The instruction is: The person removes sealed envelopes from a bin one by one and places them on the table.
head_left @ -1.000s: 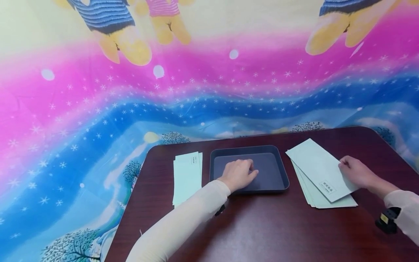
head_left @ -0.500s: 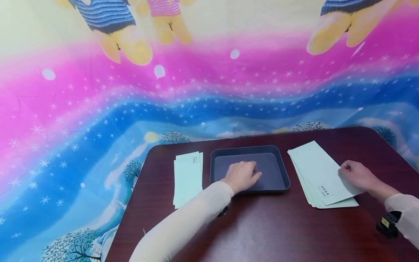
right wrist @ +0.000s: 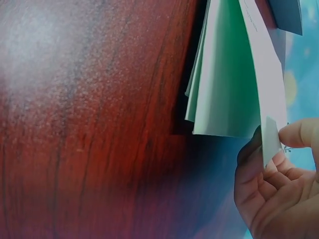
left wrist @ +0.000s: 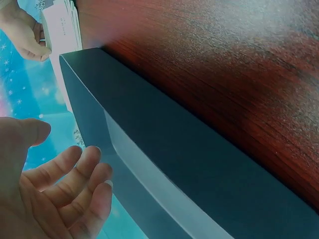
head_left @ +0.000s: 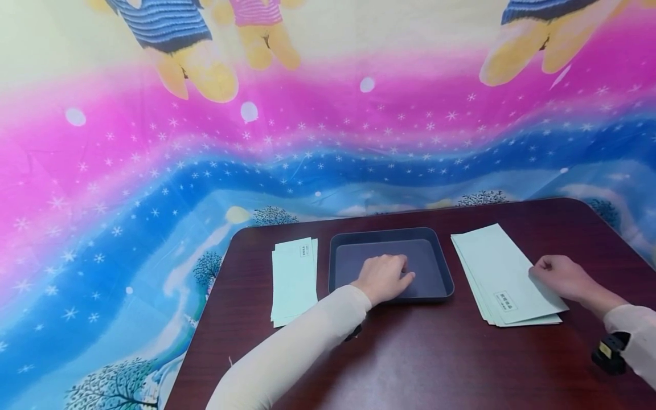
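My right hand [head_left: 561, 277] pinches the right edge of the top envelope [head_left: 504, 273], thumb on one face and fingers behind. In the right wrist view that envelope [right wrist: 266, 74] is lifted at the held edge, with a gap over the pale green envelopes [right wrist: 224, 94] beneath. My left hand [head_left: 383, 278] hovers over the dark grey tray [head_left: 443, 267]. Its fingers [left wrist: 75, 179] are loosely bent and hold nothing in the left wrist view, beside the tray's wall [left wrist: 149, 129].
A second pile of pale green envelopes [head_left: 294, 279] lies left of the tray. Everything stands on a dark red-brown wooden table [head_left: 410, 353]. A patterned cloth [head_left: 307, 142] hangs behind the table's far edge.
The top envelope has turned and slid toward me, lining up more closely with the pile under it. My left hand has drifted slightly to the right above the tray.
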`<state>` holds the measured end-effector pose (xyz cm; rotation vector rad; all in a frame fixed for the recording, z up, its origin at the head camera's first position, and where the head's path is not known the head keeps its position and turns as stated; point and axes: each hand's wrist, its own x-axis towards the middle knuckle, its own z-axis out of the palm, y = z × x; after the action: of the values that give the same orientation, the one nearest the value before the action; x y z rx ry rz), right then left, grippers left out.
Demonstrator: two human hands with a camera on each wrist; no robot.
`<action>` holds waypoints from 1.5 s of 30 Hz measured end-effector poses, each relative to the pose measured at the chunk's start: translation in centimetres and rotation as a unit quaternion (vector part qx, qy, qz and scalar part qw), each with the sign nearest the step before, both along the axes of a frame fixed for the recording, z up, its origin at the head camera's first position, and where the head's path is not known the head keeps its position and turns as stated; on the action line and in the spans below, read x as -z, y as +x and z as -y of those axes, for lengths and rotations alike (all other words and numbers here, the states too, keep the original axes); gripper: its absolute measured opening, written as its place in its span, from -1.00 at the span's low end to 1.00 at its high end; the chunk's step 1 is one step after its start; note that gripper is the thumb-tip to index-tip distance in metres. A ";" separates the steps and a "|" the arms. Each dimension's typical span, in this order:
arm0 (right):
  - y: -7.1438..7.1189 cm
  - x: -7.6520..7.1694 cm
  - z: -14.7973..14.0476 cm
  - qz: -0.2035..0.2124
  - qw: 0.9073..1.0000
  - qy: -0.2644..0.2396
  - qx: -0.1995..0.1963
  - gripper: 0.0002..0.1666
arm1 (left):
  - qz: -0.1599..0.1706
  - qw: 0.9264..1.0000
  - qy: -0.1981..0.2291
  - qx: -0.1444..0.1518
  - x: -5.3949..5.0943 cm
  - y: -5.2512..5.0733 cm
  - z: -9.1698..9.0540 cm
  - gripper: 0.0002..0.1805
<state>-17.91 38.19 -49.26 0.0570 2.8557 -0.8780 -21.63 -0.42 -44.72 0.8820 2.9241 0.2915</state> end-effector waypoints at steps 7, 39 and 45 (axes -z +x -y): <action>0.2 0.2 0.0 -0.002 1.000 0.006 -0.001 -0.62 | -0.001 1.000 -0.005 0.003 0.1 0.3 -0.5 -0.70; 0.8 0.3 0.1 0.008 1.000 0.005 0.000 -0.61 | -0.014 1.000 -0.015 0.011 0.3 0.9 -1.3 -0.75; 0.8 0.6 0.0 0.011 1.000 0.009 -0.002 -0.61 | -0.014 1.000 -0.011 0.015 0.3 1.0 -1.5 -0.74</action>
<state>-17.12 38.17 -49.82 0.0630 2.8431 -0.8456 -20.60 1.09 -45.07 0.9338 2.9298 0.2453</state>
